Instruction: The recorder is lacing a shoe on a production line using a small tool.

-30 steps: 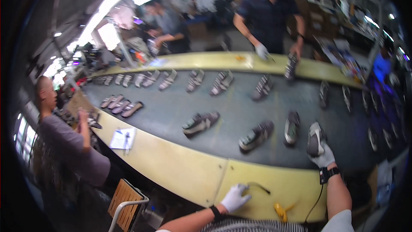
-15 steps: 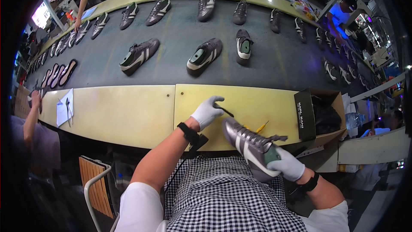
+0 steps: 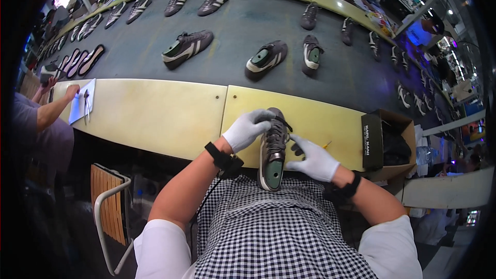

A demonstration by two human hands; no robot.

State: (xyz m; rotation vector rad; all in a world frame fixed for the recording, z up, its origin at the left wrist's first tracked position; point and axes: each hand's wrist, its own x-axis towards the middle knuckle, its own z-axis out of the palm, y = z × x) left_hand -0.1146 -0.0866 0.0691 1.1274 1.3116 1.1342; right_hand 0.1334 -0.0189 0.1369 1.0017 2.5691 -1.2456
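Note:
A grey sneaker (image 3: 275, 150) with pale side stripes and a green insert in its opening lies in front of me, toe away, its heel at the table's near edge. My left hand (image 3: 249, 130), in a white glove, is closed by the sneaker's toe. From its fingers a thin dark piece (image 3: 285, 122) sticks out across the laces; whether it is a lace end or a tool I cannot make out. My right hand (image 3: 314, 159), gloved too, is beside the sneaker's right side with its fingers apart. A small yellow tool (image 3: 327, 144), mostly hidden by that hand, rests on the table.
An open box (image 3: 373, 139) with dark contents stands at the right. Beyond the yellow tabletop (image 3: 170, 106), several sneakers (image 3: 188, 49) sit on a dark belt (image 3: 227, 26). At left are insoles (image 3: 92, 61), a white sheet with a tool (image 3: 85, 103), another person's arm (image 3: 57, 109), and a chair (image 3: 109, 201).
The sneaker has moved left and turned toe-away. My right hand has let go of its heel and opened, while my left has come to its toe. A co-worker's hand left the far sneaker.

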